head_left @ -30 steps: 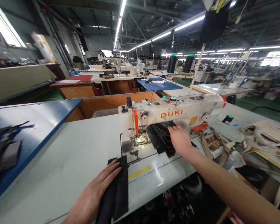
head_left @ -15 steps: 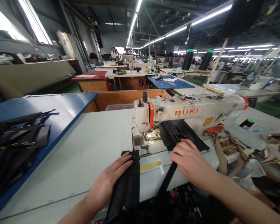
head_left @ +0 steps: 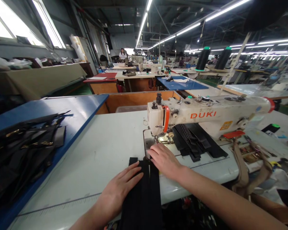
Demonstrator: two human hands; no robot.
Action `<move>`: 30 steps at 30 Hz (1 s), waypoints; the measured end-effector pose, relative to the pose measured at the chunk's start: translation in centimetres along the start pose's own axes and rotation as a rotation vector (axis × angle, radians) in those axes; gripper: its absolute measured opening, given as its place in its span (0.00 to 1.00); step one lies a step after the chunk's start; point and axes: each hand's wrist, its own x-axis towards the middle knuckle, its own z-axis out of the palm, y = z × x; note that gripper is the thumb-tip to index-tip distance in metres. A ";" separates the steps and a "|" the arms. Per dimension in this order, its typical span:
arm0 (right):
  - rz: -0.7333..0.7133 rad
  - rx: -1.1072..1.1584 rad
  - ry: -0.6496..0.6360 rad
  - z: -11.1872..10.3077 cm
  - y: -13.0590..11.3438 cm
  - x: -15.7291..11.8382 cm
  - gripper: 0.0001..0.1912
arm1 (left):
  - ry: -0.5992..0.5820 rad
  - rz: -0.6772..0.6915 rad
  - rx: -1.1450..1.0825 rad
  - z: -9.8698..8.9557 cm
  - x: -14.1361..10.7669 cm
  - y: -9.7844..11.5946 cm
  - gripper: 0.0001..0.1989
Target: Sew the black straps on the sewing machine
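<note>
Head view | left hand [head_left: 117, 189] spread flat on black fabric [head_left: 138, 201] | right hand [head_left: 164, 161] grip seemingly pinching black strip [head_left: 155, 187] | uneven pressure could skew the edges

The person's left hand [head_left: 117, 190] lies palm down, its fingers [head_left: 135, 176] stretched forward and nearly straight; the bare left forearm [head_left: 93, 214] slants in low behind it; the right hand [head_left: 164, 159] sits a little farther forward, back upward, knuckles bent, fingertips turned down, and I can't see its thumb; the right forearm [head_left: 218, 196], bare too, reaches long across from the person's right; the two hands are near each other, apart.
</note>
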 end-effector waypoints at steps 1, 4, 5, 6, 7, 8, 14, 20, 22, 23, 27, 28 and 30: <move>0.058 0.006 0.016 -0.2 -0.2 -0.5 0.11 | -0.009 -0.001 0.014 -0.1 0.1 0.1 0.23; 0.176 0.064 0.035 -0.9 -1.0 -3.1 0.18 | -0.018 0.006 0.046 -0.1 0.3 0.3 0.23; 0.181 0.112 0.011 -1.1 -1.3 -4.2 0.21 | -0.004 0.011 0.049 0.0 0.2 0.3 0.23; 0.158 0.164 -0.046 -1.3 -1.6 -5.2 0.24 | 0.010 0.016 0.047 0.2 0.2 0.2 0.23; 0.130 0.218 -0.122 -1.4 -1.9 -6.1 0.29 | 0.026 0.024 0.042 0.4 0.1 0.0 0.23; 0.109 0.271 -0.202 -1.5 -2.2 -6.9 0.33 | 0.041 0.031 0.037 0.6 0.1 -0.1 0.24; 0.098 0.420 -0.389 -2.0 -2.0 -7.6 0.39 | 0.084 0.016 0.026 0.1 -0.2 -0.3 0.19; 0.042 0.430 -0.339 -1.9 -1.2 -7.4 0.36 | 0.161 0.052 0.056 -1.1 1.7 0.7 0.19; 0.025 0.428 -0.316 -1.7 -1.1 -7.5 0.36 | 0.126 0.092 0.054 -0.8 3.0 0.9 0.19; 0.014 0.428 -0.304 -1.6 -1.1 -7.5 0.36 | 0.095 0.109 0.048 -0.6 3.6 0.9 0.18; 0.005 0.434 -0.283 -1.4 -1.0 -7.3 0.37 | 0.006 0.161 0.014 0.4 5.1 0.4 0.16; 0.010 0.436 -0.284 -1.5 -1.0 -7.3 0.36 | -0.004 0.172 0.007 0.5 5.3 0.3 0.15; 0.017 0.440 -0.281 -1.5 -1.0 -7.3 0.35 | -0.022 0.192 0.000 0.5 5.4 0.0 0.15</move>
